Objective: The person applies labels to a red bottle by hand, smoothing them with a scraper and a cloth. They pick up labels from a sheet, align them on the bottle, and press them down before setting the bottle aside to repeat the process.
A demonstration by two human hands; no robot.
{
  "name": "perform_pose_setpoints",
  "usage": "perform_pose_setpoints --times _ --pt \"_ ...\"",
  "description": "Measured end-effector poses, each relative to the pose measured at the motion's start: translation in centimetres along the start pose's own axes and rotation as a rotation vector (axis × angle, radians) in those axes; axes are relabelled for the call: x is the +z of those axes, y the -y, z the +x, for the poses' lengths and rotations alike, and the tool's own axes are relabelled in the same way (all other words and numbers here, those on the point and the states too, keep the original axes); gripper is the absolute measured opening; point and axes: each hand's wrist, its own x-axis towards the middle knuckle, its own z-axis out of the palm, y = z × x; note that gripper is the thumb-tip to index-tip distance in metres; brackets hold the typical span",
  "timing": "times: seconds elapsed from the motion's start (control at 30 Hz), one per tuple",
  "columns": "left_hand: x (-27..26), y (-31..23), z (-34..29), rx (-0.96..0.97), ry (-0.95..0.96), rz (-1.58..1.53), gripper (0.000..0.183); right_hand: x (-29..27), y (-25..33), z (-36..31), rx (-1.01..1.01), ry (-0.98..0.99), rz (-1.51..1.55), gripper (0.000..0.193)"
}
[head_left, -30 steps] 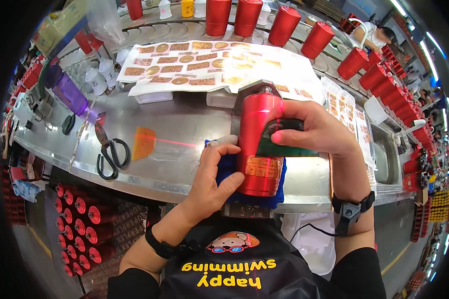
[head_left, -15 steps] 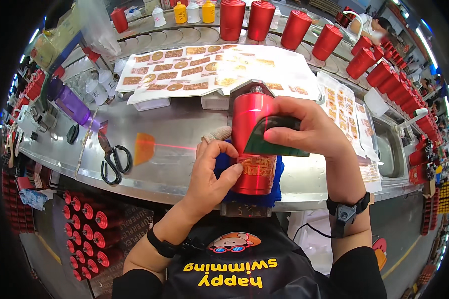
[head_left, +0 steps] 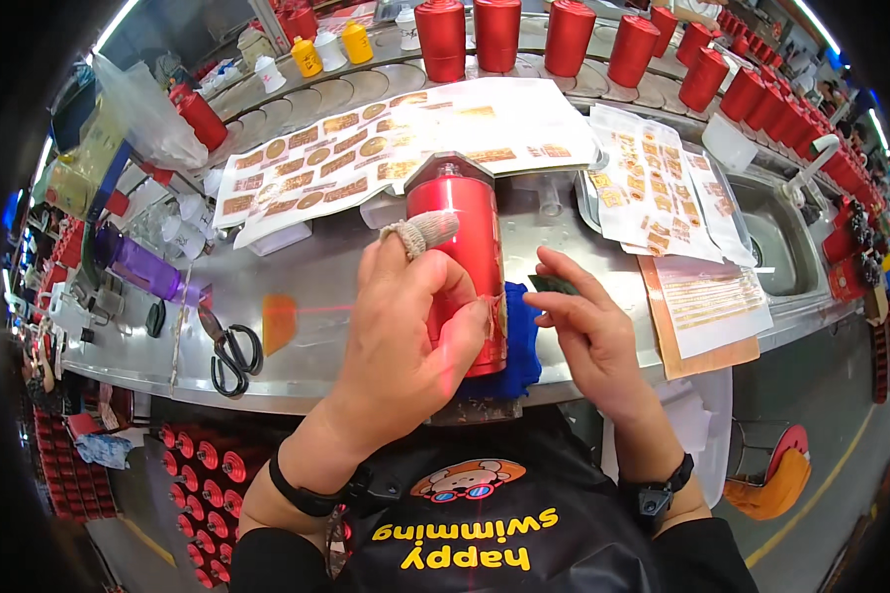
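A shiny red metal bottle [head_left: 473, 252] lies in a dark holder [head_left: 449, 164], its base toward me, with a blue cloth [head_left: 521, 336] beneath. Over it rests my left hand [head_left: 405, 316], a knitted finger cover [head_left: 420, 234] on one finger. Its thumb and a fingertip pinch together at the edge of a thin gold decal [head_left: 497, 331] on the bottle's right side. My right hand [head_left: 591, 331] is just right of the bottle, fingers apart and curved. Behind those fingers shows part of a dark green scraper [head_left: 552, 285].
White decal sheets [head_left: 366, 163] with gold prints spread behind the bottle; more sheets [head_left: 658, 188] lie at right by a sink [head_left: 776, 237]. Black-handled scissors [head_left: 232, 356], an orange scraper [head_left: 279, 321] and a purple bottle [head_left: 138, 265] lie left. Red bottles [head_left: 571, 40] line the far conveyor.
My right hand has let go of the green scraper and moved down and right of the bottle. My left hand has moved over the bottle, which has turned, taking the decal to its right side.
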Motion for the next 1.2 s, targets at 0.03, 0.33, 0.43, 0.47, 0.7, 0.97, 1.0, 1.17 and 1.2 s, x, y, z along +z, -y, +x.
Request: perform_pose_setpoints --times 0.03,0.33,0.43,0.47,0.7,0.97,1.0,1.17,1.2 --pt "-0.1 -0.2 0.2 -0.011 0.030 -0.016 0.013 0.1 0.0 -0.4 0.001 -0.009 0.005 0.044" --pt "-0.5 0.5 -1.3 -0.100 -0.005 -0.007 0.011 1.6 0.3 -1.4 -0.232 0.031 -0.229 0.061" --pt "-0.4 1.1 -2.0 -0.303 0.010 -0.048 0.012 2.5 -0.1 -1.4 -0.283 0.075 -0.333 0.068" --pt "-0.3 1.4 -2.2 -0.296 -0.003 -0.053 0.012 2.7 -0.1 -1.3 -0.281 0.072 -0.330 0.068" --pt "-0.1 2.2 -2.7 -0.357 -0.042 -0.108 0.012 2.7 -0.2 -1.2 -0.251 0.013 -0.336 0.069" --pt "-0.2 2.8 -2.8 -0.357 -0.032 -0.140 0.012 3.0 0.0 -0.8 -0.222 -0.008 -0.358 0.068" --pt "-0.2 2.9 -2.8 -0.374 -0.026 -0.149 0.012 3.0 -0.2 -0.9 -0.226 -0.015 -0.356 0.068" --pt "0.0 3.0 -2.9 -0.361 -0.054 -0.157 0.012 3.2 0.0 -0.8 -0.228 -0.024 -0.340 0.067" --pt "-0.1 3.0 -3.0 -0.392 -0.040 -0.146 0.013 3.1 0.0 -0.8 -0.219 -0.021 -0.346 0.066"
